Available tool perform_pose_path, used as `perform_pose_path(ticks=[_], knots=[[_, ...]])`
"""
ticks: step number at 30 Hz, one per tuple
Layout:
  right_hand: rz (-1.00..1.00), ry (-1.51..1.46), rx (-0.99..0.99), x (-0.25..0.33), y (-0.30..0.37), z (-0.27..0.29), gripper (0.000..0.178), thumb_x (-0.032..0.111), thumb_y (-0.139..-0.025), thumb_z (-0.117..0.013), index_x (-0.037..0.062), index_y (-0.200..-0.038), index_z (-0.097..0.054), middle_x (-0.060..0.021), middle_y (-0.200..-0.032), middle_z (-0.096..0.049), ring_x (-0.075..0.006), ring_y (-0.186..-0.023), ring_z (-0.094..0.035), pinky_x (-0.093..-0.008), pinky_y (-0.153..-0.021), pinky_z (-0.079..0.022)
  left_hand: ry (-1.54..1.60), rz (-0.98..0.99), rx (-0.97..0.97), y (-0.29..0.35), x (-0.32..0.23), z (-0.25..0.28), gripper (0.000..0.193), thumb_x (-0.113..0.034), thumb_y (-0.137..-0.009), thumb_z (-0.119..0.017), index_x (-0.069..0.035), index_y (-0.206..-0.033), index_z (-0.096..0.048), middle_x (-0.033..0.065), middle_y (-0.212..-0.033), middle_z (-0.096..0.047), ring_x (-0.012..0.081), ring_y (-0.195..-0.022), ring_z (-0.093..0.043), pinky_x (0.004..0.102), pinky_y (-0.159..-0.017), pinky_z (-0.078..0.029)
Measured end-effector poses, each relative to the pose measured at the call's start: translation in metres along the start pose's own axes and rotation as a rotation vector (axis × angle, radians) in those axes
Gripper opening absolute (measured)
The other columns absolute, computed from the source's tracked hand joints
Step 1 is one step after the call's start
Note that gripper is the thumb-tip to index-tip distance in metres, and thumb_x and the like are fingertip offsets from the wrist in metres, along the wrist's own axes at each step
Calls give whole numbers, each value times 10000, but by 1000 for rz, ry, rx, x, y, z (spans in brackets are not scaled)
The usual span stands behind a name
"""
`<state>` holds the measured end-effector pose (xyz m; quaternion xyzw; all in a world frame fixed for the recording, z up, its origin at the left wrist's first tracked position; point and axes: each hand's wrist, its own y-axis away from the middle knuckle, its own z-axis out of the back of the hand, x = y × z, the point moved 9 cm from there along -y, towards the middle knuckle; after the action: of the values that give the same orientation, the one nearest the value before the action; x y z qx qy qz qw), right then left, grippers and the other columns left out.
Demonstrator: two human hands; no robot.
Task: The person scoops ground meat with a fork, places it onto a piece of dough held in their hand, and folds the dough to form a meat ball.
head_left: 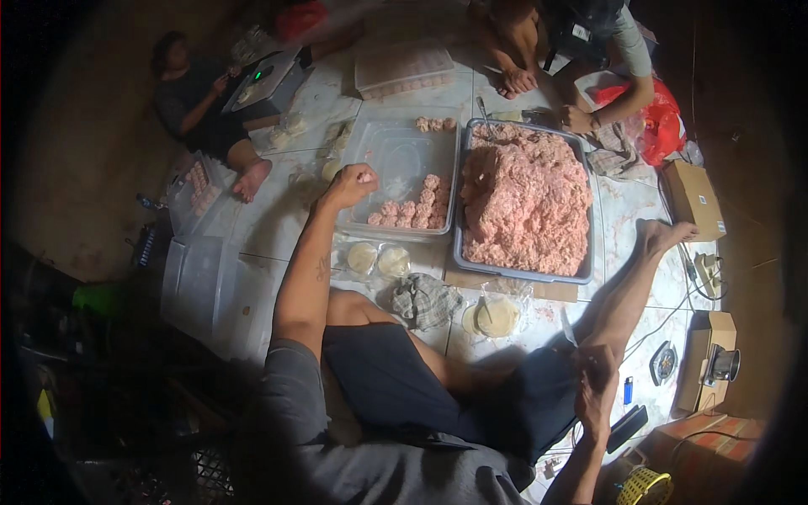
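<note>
Pink meat (526, 202) sits in a big heap in a blue-grey tub (522, 273) on the tiled floor, out past the person's lap. Closest in, a yellow basket (645, 486) stands low on the right, and a blue lighter (628, 390) lies a bit farther up. Near it, the right hand (596, 379) is over the right leg, with its fingers curled around a thin, pale tool (568, 326). It is too blurry to tell what kind of tool it is. Next come some pale round discs (497, 317) in clear plastic and a crumpled checked cloth (425, 299). Then there is a clear tub (404, 156), just left of the meat tub. Meat balls (404, 215) line its near edge and right side, and a few more sit in the far right corner. The left hand (345, 189) is over the tub's left edge, its fingers pinching a small bit of meat (366, 177). Farther back is a lidded box (404, 67) with more balls inside. Another person's hand (579, 119) is by the far right corner of the meat tub, near a red bag (665, 122).
</note>
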<state>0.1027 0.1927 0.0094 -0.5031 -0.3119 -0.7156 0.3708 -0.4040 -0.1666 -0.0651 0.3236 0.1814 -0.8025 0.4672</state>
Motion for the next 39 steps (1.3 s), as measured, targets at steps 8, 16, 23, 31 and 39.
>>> perform_pose_path(ticks=[8, 16, 23, 31, 39], knots=[[-83, 139, -30, -20, -1, 15, 178, 182, -988, -588, 6, -1000, -563, -85, -854, -602, -141, -769, -529, -286, -703, -428, -221, 346, 295, 15, 28, -36, 772, -659, -946, -457, 74, -920, -697, 270, -935, -693, 356, -924, -686, 428, -820, -517], [19, -199, -27, -6, -8, -8, 92, 17, -963, -570, -8, -1052, -575, -91, -880, -605, -190, -850, -602, -302, -771, -471, -396, 354, 330, 26, -11, -44, 972, -761, -925, -316, 108, -1276, -573, 383, -1268, -567, 460, -1257, -540, 459, -1077, -409], [229, 627, -103, 51, -69, -3, 126, 109, -956, -555, 12, -928, -630, -208, -909, -629, -382, -893, -629, -483, -765, -465, -513, 25, -317, 76, -103, -32, 648, -426, -924, -643, 43, -1352, -510, 293, -1265, -606, 377, -1178, -605, 450, -1008, -459], [784, 1275, -493, 86, -184, -37, 166, 66, -868, -551, 65, -1026, -602, -124, -989, -620, -295, -999, -609, -481, -894, -405, 241, -282, 249, 199, -196, -214, 231, -182, -900, -709, -10, -1052, -685, 133, -941, -720, 255, -773, -701, 377, -713, -547], [738, 1312, -17, 46, -152, -77, 275, 42, -911, -485, 87, -1148, -617, -136, -1160, -642, -229, -967, -633, -471, -982, -345, -348, -610, 47, 219, -180, -314, 442, -213, -793, -765, -45, -1182, -637, 178, -1339, -587, 315, -1225, -567, 494, -1078, -397]])
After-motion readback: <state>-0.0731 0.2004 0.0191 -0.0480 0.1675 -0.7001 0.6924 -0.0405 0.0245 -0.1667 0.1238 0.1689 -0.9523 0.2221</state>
